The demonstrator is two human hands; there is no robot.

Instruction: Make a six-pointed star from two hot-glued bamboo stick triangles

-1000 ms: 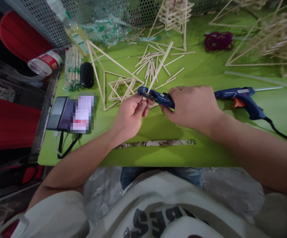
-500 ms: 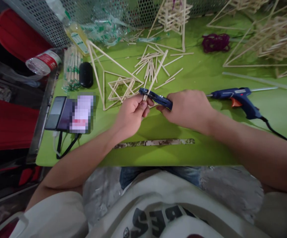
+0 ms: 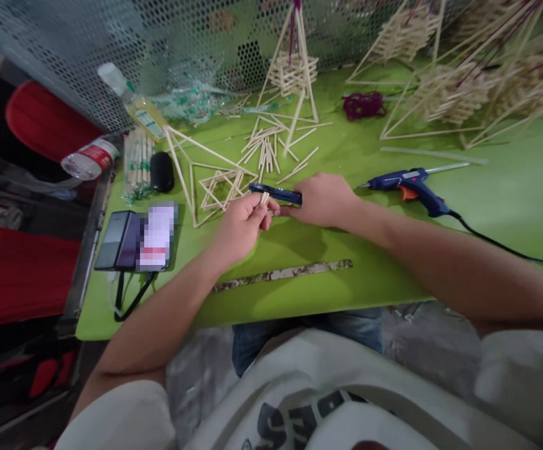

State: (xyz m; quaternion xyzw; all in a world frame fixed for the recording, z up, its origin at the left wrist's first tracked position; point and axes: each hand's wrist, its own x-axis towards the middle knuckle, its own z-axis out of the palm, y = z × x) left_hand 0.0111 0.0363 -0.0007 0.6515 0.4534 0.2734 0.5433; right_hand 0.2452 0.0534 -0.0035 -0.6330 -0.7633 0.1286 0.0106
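Note:
My left hand [image 3: 243, 224] pinches short pale wooden sticks [image 3: 265, 197] between thumb and fingers, their ends just showing. My right hand [image 3: 323, 199] is wrapped round the handles of blue cutting pliers [image 3: 275, 192], whose jaws lie at the tops of those sticks. Just beyond the pliers is a pile of cut sticks [image 3: 266, 153], with a longer stick piece [image 3: 293, 125] lying or leaning above it. Left of the pile, a triangular stick frame [image 3: 193, 194] surrounds star-shaped stick pieces [image 3: 222, 187].
A blue glue gun [image 3: 405, 181] lies right of my right hand, its cord trailing right. Stick pyramids [image 3: 294, 75] stand along the back near purple cord [image 3: 363, 105]. At left are a phone [image 3: 157, 234], power bank [image 3: 119, 240], black case [image 3: 161, 172] and glue bottle [image 3: 142, 115]. A patterned strip [image 3: 283, 274] lies in front.
The long stick ends that rose from my left hand through the pliers are now cut off; a longer piece is apart from the hand, farther back. The camera view has shifted.

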